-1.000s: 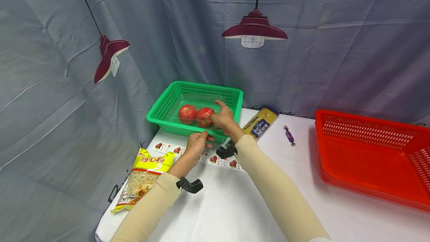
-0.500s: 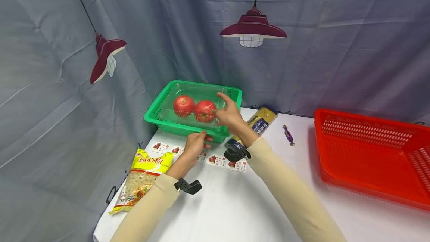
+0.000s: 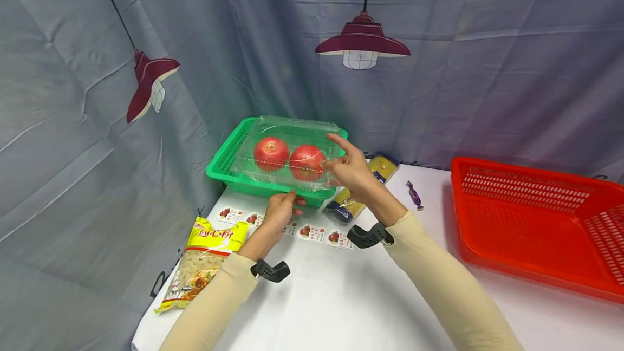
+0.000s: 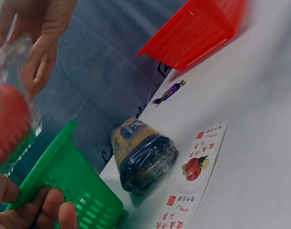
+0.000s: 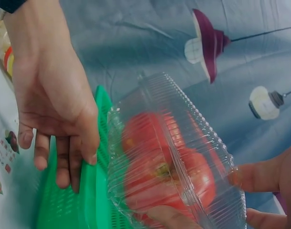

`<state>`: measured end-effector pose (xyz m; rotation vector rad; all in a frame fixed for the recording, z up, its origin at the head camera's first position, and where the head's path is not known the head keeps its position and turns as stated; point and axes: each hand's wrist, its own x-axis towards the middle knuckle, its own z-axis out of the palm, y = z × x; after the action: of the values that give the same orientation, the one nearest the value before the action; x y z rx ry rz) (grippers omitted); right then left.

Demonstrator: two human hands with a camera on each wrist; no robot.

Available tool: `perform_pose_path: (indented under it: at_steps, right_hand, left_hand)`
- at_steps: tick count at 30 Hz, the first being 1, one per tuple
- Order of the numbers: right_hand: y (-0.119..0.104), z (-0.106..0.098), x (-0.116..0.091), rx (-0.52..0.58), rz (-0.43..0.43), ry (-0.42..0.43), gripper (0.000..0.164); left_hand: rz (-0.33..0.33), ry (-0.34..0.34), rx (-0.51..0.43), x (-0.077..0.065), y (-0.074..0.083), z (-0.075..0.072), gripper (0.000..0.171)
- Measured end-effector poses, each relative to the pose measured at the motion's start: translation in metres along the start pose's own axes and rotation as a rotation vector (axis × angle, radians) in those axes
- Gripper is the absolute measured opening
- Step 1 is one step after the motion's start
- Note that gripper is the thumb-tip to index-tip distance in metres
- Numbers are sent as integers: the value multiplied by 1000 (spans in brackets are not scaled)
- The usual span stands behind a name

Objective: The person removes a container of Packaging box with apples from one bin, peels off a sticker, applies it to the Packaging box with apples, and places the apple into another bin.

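Observation:
Two red apples point(image 3: 271, 153) lie inside a clear plastic clamshell box point(image 3: 297, 128), tilted and raised above the green basket point(image 3: 253, 187). My right hand point(image 3: 355, 175) grips the box at its right end, thumb and fingers spread around the edge. At the basket's front side, my left hand point(image 3: 280, 211) pinches the rim. The left wrist view shows its fingertips point(image 4: 50, 205) curled against the outside wall. Through the plastic, both apples show close up in the right wrist view, with a right-hand finger point(image 5: 255, 176) on the box's ridged edge.
A spaghetti pack point(image 3: 385, 167) lies right of the green basket, a purple wrapped candy point(image 3: 414, 196) beyond it. The red basket point(image 3: 531, 232) stands at far right. A yellow pasta bag point(image 3: 202, 261) lies at left; an apple-printed label strip point(image 3: 317, 233) lies in front. A grey curtain point(image 3: 439, 69) hangs behind.
My right hand has lifted the box of apples from down inside the green basket to above its rim, drawing slightly right. My left hand has stayed on the basket's front rim.

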<state>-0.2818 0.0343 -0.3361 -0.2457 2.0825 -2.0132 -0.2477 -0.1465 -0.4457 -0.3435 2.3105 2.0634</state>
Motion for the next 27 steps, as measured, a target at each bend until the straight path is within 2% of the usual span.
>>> perform_pose_path:
  at_steps: [5,11,14,23,27]
  right_hand:
    - [0,-14,-15,6,-27,-3,70]
    - [3,-38,-34,-78,-36,0,72]
    - [4,-50,-45,-81,-35,5,72]
    - [7,-75,-86,-139,-51,49,73]
    - [6,-85,-103,-130,-54,60,73]
  left_hand:
    - [-3,-2,-11,0,-1,-1,38]
    - [12,-9,-10,-1,-3,0,36]
    - [16,-17,0,-1,-4,1,34]
    - [2,-3,-5,-2,-2,-3,24]
    - [0,-1,38,-2,-1,-2,20]
